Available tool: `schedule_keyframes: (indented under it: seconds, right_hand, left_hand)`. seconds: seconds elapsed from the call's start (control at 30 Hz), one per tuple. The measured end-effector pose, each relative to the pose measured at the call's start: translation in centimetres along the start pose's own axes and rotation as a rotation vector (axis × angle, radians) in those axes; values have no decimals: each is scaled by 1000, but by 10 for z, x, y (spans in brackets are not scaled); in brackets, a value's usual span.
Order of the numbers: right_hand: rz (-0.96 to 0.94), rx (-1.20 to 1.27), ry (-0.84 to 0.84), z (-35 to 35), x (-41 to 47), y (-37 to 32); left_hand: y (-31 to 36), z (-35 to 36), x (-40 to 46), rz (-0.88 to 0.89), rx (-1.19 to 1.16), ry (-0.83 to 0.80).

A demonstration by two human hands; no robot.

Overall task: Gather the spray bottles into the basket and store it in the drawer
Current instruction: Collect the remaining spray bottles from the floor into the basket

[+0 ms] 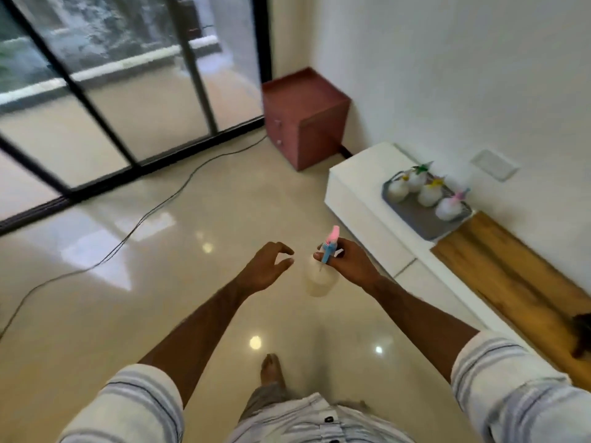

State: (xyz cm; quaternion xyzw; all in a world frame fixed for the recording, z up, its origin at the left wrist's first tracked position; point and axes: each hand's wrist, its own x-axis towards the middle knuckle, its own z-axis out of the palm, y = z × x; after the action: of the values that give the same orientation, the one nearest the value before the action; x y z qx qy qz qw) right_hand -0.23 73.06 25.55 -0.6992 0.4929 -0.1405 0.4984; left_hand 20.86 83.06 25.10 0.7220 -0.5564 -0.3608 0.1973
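Note:
My right hand grips a clear spray bottle by its neck; the bottle has a pink and blue trigger head and hangs over the floor. Just left of the bottle, my left hand is open with curled fingers, not touching it. A grey basket rests on the low white cabinet at the right. Inside the basket stand several round spray bottles with coloured heads. A dark red drawer unit with two knobs stands in the corner beyond the cabinet.
Glossy tile floor spreads ahead, crossed by a thin black cable. Sliding glass doors fill the left. A wooden top continues the cabinet on the right, with a dark object at its edge. My bare foot shows below.

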Motion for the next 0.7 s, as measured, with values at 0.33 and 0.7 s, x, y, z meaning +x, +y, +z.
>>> schedule_keyframes:
  seconds: [0.33,0.7]
  right_hand:
    - [148,-11,324,-125,93,66]
    - [273,-3,521,-284,256,215]
  left_hand:
    - [88,8,235,254,142,-310]
    - [162,117,481,203,259,-423]
